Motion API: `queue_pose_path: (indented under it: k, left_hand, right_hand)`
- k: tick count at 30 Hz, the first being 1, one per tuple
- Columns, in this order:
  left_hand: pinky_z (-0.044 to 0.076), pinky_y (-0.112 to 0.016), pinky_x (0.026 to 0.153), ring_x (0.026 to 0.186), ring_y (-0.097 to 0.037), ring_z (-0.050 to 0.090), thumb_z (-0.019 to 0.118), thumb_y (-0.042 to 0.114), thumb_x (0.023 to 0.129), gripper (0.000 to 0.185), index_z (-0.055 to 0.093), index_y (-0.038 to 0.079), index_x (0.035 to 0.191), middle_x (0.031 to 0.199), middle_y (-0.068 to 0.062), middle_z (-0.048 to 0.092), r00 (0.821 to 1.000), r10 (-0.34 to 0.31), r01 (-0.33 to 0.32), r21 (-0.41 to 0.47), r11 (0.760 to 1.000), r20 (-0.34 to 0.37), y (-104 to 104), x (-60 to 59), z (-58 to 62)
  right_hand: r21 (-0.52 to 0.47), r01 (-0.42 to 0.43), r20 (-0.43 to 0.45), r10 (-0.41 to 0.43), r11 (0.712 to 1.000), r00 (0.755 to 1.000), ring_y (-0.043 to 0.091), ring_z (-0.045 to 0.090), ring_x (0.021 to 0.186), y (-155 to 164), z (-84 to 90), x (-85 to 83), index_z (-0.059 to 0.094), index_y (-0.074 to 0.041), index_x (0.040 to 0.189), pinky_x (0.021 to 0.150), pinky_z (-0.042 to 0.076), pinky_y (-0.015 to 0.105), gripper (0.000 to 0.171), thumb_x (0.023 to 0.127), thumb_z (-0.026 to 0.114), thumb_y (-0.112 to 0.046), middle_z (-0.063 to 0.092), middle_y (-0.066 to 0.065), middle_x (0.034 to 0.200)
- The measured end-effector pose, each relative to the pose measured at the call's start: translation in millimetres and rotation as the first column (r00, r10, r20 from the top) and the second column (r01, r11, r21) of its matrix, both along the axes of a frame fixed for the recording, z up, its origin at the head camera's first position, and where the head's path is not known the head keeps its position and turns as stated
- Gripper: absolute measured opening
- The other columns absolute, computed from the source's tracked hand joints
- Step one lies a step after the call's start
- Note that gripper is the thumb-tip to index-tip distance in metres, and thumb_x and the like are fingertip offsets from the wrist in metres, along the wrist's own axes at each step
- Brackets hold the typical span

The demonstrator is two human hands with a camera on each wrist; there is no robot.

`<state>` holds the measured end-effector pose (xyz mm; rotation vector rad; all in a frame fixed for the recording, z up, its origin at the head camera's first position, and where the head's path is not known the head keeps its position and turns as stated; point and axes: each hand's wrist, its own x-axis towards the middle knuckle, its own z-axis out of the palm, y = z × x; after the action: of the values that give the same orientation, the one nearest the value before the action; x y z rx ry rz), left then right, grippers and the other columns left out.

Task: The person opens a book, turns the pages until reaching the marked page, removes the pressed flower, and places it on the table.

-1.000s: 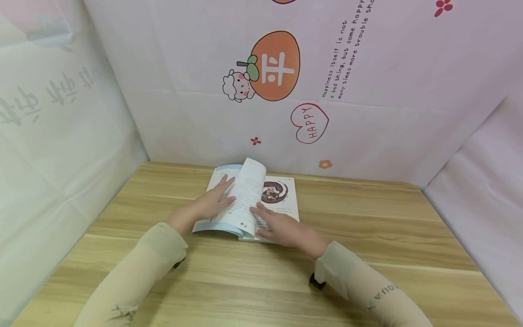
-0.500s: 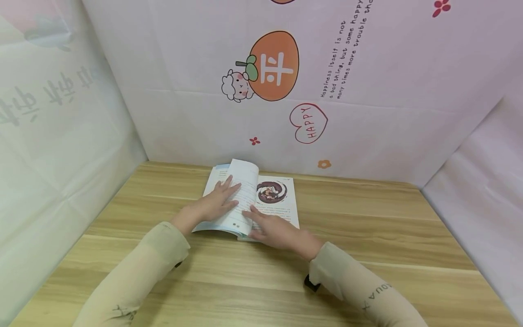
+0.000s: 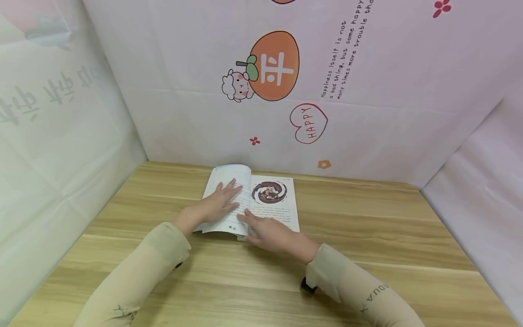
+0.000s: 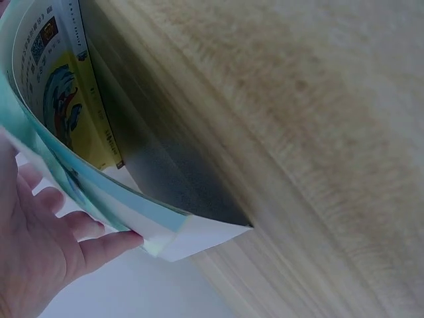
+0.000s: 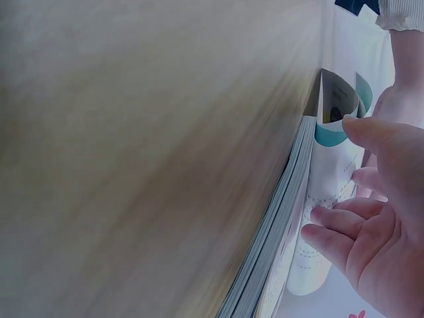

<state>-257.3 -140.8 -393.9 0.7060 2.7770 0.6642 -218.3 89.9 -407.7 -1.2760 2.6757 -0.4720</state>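
Wooden table point(image 3: 367, 236), pink cartoon-printed walls point(image 3: 367, 113)

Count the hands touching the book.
2. The left hand lies flat on the left page of the book; the right hand rests on the lower edge of the right page, near the middle fold.

My head camera looks forward and down from above onto the counter point(image 3: 367, 227). My two wrist cameras sit low and close, skimming it from opposite sides; all three share the open book point(image 3: 261, 200).

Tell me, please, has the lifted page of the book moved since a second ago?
Yes. The page has swung left and down, uncovering the round picture beside it, under the left hand.
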Motion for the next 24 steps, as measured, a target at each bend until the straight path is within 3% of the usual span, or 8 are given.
queue_pose_path:
  k: [8, 14, 19, 24]
  left_hand:
    - [0.014, -0.077, 0.111, 0.149, -0.056, -0.003, 0.042, 0.037, 0.111, 0.061, 0.024, 0.016, 0.165, 0.170, -0.018, 0.003, 0.999, 0.004, -0.003, -0.031, 1.000, 0.035, -1.5, 1.4, -0.2]
    - [0.015, -0.084, 0.104, 0.149, -0.057, -0.003, 0.040, 0.041, 0.111, 0.058, 0.027, 0.022, 0.164, 0.170, -0.018, 0.002, 0.999, 0.017, -0.015, -0.069, 0.998, 0.035, -3.2, -1.3, -2.8]
    - [0.014, -0.085, 0.103, 0.149, -0.056, -0.003, 0.039, 0.042, 0.111, 0.056, 0.029, 0.026, 0.164, 0.170, -0.019, 0.000, 0.999, 0.031, -0.026, -0.112, 0.993, 0.041, -3.4, -1.9, -2.3]
    - [0.015, -0.084, 0.105, 0.149, -0.056, -0.003, 0.039, 0.042, 0.111, 0.055, 0.030, 0.026, 0.164, 0.170, -0.020, -0.001, 0.999, 0.029, -0.022, -0.134, 0.991, 0.047, -3.4, -2.3, -2.5]
  right_hand:
    - [0.001, -0.014, 0.003, 0.014, 1.000, 1.000, 0.016, 0.070, 0.076, -3.2, 1.1, 3.3, 0.040, -0.008, 0.157, 0.091, 0.058, 0.037, 0.061, 0.104, 0.064, -0.026, 0.032, 0.023, 0.160]
    - [0.010, -0.028, 0.026, 0.028, 1.000, 0.999, 0.024, 0.072, 0.102, -5.7, 1.4, 4.1, 0.041, -0.009, 0.157, 0.100, 0.053, 0.039, 0.061, 0.104, 0.064, -0.025, 0.028, 0.017, 0.164]
    - [0.031, -0.052, 0.065, 0.049, 0.998, 0.997, 0.032, 0.052, 0.136, -9.3, 2.2, 3.9, 0.040, -0.014, 0.159, 0.110, 0.044, 0.044, 0.061, 0.104, 0.064, -0.028, 0.026, 0.011, 0.167]
    - [0.054, -0.074, 0.104, 0.068, 0.996, 0.992, 0.030, 0.030, 0.150, -12.2, 3.4, 4.5, 0.039, -0.017, 0.160, 0.114, 0.039, 0.048, 0.061, 0.105, 0.062, -0.031, 0.021, 0.006, 0.168]
